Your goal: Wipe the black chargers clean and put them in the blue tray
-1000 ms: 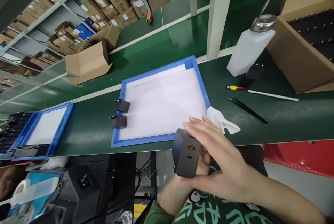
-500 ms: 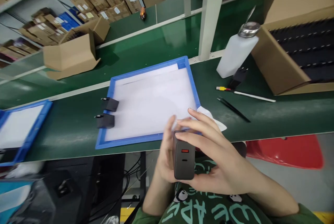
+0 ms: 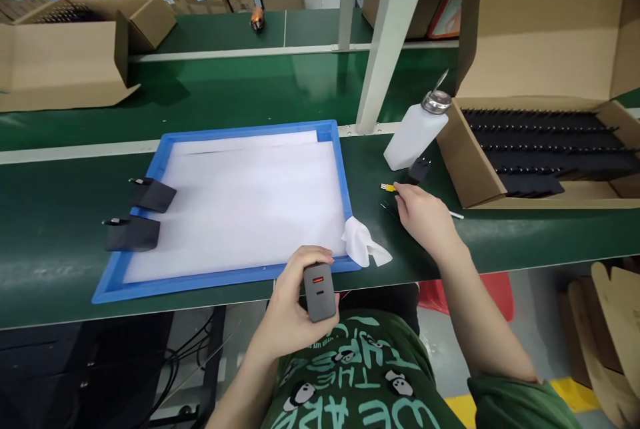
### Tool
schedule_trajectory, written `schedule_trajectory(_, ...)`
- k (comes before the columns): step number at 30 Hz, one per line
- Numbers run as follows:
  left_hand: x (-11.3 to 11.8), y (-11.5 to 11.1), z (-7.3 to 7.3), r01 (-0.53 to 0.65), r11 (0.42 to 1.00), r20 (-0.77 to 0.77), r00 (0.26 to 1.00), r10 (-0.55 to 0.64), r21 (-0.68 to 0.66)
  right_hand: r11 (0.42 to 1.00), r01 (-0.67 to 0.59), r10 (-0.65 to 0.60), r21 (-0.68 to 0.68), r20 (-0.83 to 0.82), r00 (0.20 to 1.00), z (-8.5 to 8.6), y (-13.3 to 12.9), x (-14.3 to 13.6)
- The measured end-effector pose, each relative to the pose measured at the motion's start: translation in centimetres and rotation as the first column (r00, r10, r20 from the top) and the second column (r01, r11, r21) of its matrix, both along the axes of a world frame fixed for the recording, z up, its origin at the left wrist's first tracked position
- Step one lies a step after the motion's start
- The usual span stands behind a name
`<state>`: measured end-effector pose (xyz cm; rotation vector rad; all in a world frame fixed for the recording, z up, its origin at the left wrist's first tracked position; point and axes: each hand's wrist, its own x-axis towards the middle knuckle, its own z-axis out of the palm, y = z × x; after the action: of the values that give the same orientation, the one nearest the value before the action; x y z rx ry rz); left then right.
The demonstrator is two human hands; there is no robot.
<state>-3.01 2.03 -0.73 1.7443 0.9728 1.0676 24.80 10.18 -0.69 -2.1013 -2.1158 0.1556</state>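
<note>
The fingers of the left hand point(image 3: 295, 312) curl around a dark grey, rounded-edged plastic charger block point(image 3: 320, 295), its red and black ports facing up; the block is at the near edge of the dark green workbench point(image 3: 60, 209); the fingertips of the right hand point(image 3: 427, 222) draw narrow at a yellow USB plug point(image 3: 387, 187), though I cannot tell whether they grip it; slim black tweezers point(image 3: 390, 211) lie partly under that hand; a black plug adapter point(image 3: 418, 170) and a translucent white bottle with a metal cap point(image 3: 415, 139) stand just beyond; left of them is a blue-rimmed, paper-lined tray point(image 3: 220, 279), a crumpled white cloth point(image 3: 363, 242) at its near right corner, two black chargers point(image 3: 155, 195) across its left rim; far right sits an open brown cardboard box point(image 3: 470, 162) with rows of black adapters point(image 3: 540, 139).
</note>
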Motion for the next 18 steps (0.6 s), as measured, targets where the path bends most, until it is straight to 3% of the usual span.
schedule_trajectory(5,0.7,0.2,0.2,-0.021,1.000,-0.027,0.999,0.021,-0.009,0.997,-0.072,0.077,-0.036,0.175,0.982,-0.1,1.2,-0.8)
schedule_trajectory(11,0.7,0.6,0.3,-0.071,0.997,0.017,0.997,0.071,0.014,0.982,-0.187,0.175,0.026,0.246,0.953,0.1,0.8,-0.5)
schedule_trajectory(14,0.6,0.8,0.3,-0.040,0.999,0.050,0.998,0.040,0.003,0.961,-0.205,0.160,0.186,0.232,0.959,0.1,0.5,0.4)
schedule_trajectory(16,0.6,0.9,0.2,-0.029,1.000,0.071,0.997,0.029,0.002,0.875,-0.207,0.158,0.438,0.146,0.977,0.4,-0.4,0.6)
schedule_trajectory(18,0.6,1.0,0.1,-0.023,1.000,0.074,0.997,0.023,0.005,0.728,-0.231,0.249,0.645,0.065,0.966,1.3,-1.9,0.1)
